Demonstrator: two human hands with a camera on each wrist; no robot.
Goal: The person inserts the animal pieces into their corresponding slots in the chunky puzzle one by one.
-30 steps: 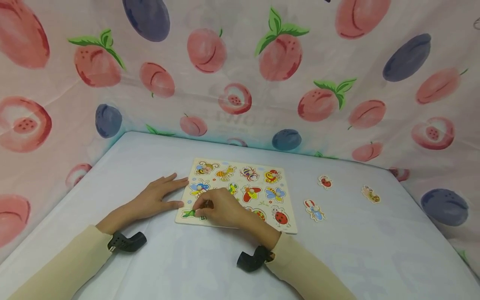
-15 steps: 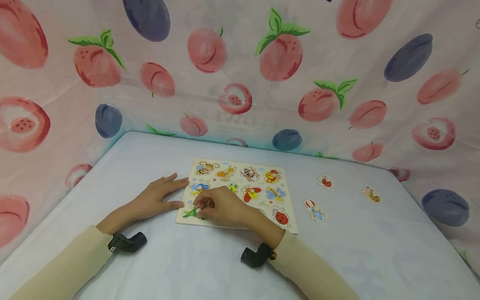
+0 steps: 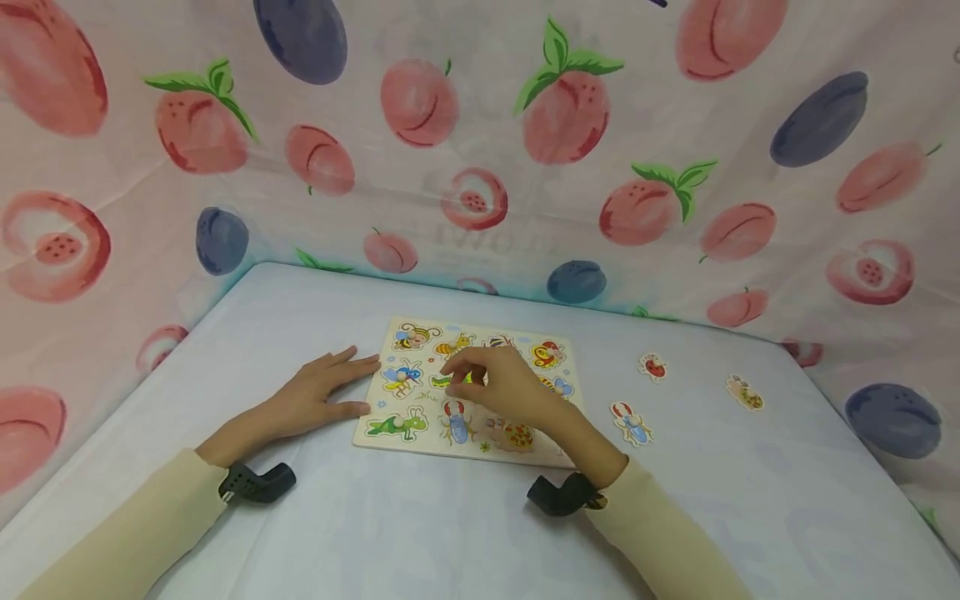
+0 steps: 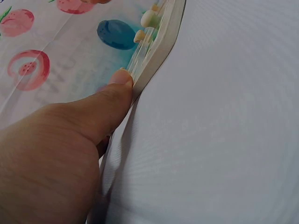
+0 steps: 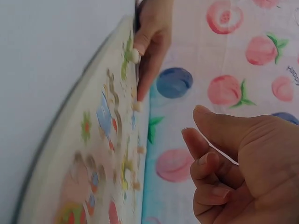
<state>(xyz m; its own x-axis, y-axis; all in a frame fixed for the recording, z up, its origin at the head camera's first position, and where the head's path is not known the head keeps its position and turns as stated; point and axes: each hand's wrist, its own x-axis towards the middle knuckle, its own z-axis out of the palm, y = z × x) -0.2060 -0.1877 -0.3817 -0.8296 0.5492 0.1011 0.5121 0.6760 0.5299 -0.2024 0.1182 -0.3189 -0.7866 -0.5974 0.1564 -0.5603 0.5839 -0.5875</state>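
A wooden peg puzzle board (image 3: 431, 394) with insect pictures lies mid-table. My left hand (image 3: 315, 390) rests flat at its left side, fingers straight; in the left wrist view the thumb (image 4: 110, 100) touches the board's edge. My right hand (image 3: 501, 383) hovers over the board's middle, and the right wrist view shows its thumb (image 5: 219, 123) and bent fingers apart with nothing between them. A green grasshopper piece (image 3: 399, 425) sits at the board's near left corner. Beside it, the stag beetle picture (image 3: 457, 422) shows no knob. My right hand and wrist hide part of the board.
Right of the board lie three loose pieces: a stag beetle piece (image 3: 632, 423), a ladybug piece (image 3: 652, 367) and a snail piece (image 3: 744, 392). A white cloth (image 3: 360, 533) covers the table. A fruit-printed curtain (image 3: 420, 200) rises behind and beside it.
My right hand has let go of the grasshopper piece at the near left corner and moved right and away from me, over the middle of the board. The left hand stays put.
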